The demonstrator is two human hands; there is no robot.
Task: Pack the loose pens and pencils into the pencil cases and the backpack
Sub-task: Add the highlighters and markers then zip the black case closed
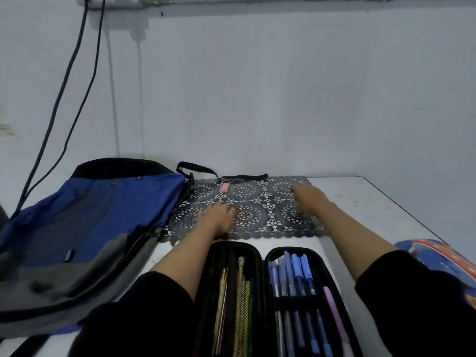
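Note:
A black pencil case (262, 256) lies open at the near edge, between my forearms. Its left half holds pencils (242, 300) behind mesh. Its right half holds several blue pens (296, 276) and a pink pen (334, 313) under an elastic band. My left hand (217, 215) rests palm down on the black lace mat (257, 215), fingers spread. My right hand (307, 198) reaches over the mat's right side and is blurred; something small and greenish shows at its fingertips, and I cannot tell whether it holds it. A blue and grey backpack (90, 217) lies on the left.
A pink eraser (225, 187) lies on the mat's far side, near a black strap (221, 173). A colourful second pencil case (443, 258) sits at the right edge. The white table (373, 202) meets the wall behind. Black cables (64, 99) hang at the left.

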